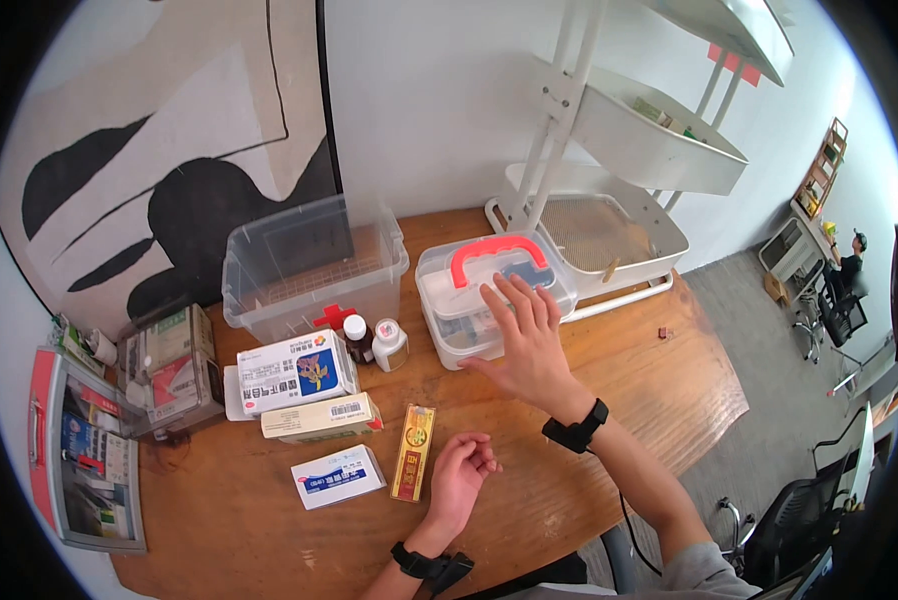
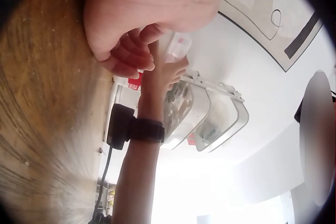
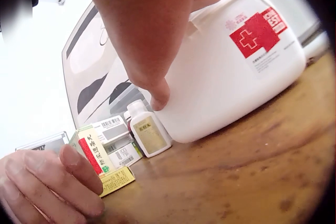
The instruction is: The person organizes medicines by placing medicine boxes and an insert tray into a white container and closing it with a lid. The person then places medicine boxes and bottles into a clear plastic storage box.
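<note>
My right hand (image 1: 529, 350) reaches over the near right side of a white first-aid box (image 3: 220, 87), fingers spread and straight. That box has a clear lid with a red carry handle (image 1: 499, 247) lying on top. In the right wrist view the thumb overlaps the box's side, which carries a red cross label (image 3: 260, 32). My left hand (image 1: 461, 482) is low at the table's near side, loosely curled with nothing in it. Close to its left lies a slim yellow medicine box (image 1: 412, 452). Further left is a white and blue medicine box (image 1: 337, 478).
A white bottle (image 1: 390, 350) and a brown bottle (image 1: 358, 342) stand left of the first-aid box. Behind them is a clear open bin (image 1: 314, 270). Several cartons (image 1: 294, 372) lie nearby. A white tiered cart (image 1: 609, 225) stands at back right. A cabinet (image 1: 89, 460) sits far left.
</note>
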A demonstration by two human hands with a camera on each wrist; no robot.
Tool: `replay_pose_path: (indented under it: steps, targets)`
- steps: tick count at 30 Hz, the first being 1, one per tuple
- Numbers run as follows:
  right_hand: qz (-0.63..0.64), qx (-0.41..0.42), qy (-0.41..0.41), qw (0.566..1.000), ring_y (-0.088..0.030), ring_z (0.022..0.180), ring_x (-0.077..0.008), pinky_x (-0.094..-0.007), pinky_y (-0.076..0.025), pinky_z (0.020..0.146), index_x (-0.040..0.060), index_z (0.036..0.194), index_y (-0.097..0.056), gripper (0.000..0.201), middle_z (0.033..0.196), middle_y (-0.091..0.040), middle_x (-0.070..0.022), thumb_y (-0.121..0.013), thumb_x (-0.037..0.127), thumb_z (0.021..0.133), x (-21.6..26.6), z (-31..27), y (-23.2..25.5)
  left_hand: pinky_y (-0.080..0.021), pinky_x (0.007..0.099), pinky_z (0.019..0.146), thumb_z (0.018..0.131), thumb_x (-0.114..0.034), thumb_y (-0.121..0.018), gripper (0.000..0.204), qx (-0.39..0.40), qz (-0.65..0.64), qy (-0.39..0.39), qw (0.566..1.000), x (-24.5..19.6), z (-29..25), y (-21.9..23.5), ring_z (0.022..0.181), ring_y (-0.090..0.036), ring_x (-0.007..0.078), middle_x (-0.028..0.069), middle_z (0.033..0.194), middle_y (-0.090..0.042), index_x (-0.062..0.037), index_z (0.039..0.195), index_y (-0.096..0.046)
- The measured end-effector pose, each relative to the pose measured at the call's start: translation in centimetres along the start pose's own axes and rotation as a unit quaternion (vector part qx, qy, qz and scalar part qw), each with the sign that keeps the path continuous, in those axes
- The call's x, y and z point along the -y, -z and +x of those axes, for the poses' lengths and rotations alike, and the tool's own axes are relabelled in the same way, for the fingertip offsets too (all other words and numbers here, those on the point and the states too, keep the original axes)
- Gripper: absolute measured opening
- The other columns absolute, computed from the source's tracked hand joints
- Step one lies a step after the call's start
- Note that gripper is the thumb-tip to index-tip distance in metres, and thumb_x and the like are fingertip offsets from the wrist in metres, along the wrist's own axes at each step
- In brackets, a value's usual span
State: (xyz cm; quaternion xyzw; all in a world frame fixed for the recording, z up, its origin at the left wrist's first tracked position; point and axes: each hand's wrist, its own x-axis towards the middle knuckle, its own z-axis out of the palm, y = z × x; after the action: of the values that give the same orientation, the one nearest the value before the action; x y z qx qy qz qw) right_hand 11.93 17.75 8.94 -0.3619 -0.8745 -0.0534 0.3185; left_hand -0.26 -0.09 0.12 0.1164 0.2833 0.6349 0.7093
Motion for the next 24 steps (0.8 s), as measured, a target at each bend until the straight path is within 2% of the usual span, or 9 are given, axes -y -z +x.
replay_pose_path:
  steps: [9, 10, 15, 19, 24]
  targets:
    - [0.007, -0.018, 0.009, 1.000, -0.037, 0.155, -0.0382, -0.0569, -0.022, 0.129, 0.0081, 0.163, -0.042, 0.100, 0.164, -0.045, -0.0177, -0.087, 0.050, 0.084, -0.9, 2.1, -1.5, -0.055, 0.0396, 0.092, 0.108, -0.010, -0.056, 0.017, 0.010, 0.012, 0.004, 1.000, -0.4, 0.3, 0.1, 0.091, -0.061, 0.0191, 0.0061, 0.098, -0.063, -0.0024, 0.122, -0.063]
    - [-0.005, -0.029, 0.021, 0.999, -0.038, 0.154, -0.0369, -0.0557, -0.023, 0.129, 0.0084, 0.162, -0.042, 0.103, 0.162, -0.047, -0.0175, -0.091, 0.050, 0.081, -1.4, 2.5, -1.8, -0.055, 0.0394, 0.092, 0.108, -0.009, -0.057, 0.017, 0.010, 0.015, 0.005, 1.000, -0.3, 0.3, 0.1, 0.090, -0.062, 0.0190, 0.0062, 0.098, -0.063, -0.0025, 0.122, -0.063]
    - [0.016, -0.024, 0.044, 0.999, -0.038, 0.153, -0.0388, -0.0573, -0.023, 0.129, 0.0078, 0.162, -0.041, 0.102, 0.163, -0.045, -0.0181, -0.089, 0.049, 0.082, -2.5, 5.2, -3.3, -0.056, 0.0388, 0.091, 0.109, -0.009, -0.057, 0.017, -0.006, 0.004, 0.000, 1.000, 0.0, 0.4, 0.5, 0.089, -0.062, 0.0190, 0.0066, 0.097, -0.064, -0.0020, 0.123, -0.064]
    - [-0.017, -0.036, 0.037, 0.999, -0.037, 0.153, -0.0402, -0.0588, -0.021, 0.128, 0.0080, 0.163, -0.039, 0.103, 0.162, -0.044, -0.0192, -0.090, 0.046, 0.082, -2.9, 8.0, -5.8, -0.056, 0.0382, 0.092, 0.110, -0.008, -0.056, 0.018, -0.009, 0.014, -0.001, 1.000, 0.4, 0.5, 0.6, 0.092, -0.063, 0.0195, 0.0068, 0.099, -0.064, -0.0007, 0.124, -0.063]
    - [-0.040, -0.040, 0.050, 0.997, -0.035, 0.152, -0.0431, -0.0602, -0.019, 0.128, 0.0055, 0.163, -0.036, 0.103, 0.161, -0.043, -0.0216, -0.090, 0.045, 0.084, -4.0, 10.7, -8.0, -0.055, 0.0349, 0.093, 0.112, -0.011, -0.054, 0.020, 0.026, 0.027, 0.014, 0.999, 0.6, 0.5, 0.7, 0.095, -0.063, 0.0175, 0.0071, 0.105, -0.064, -0.0006, 0.127, -0.063]
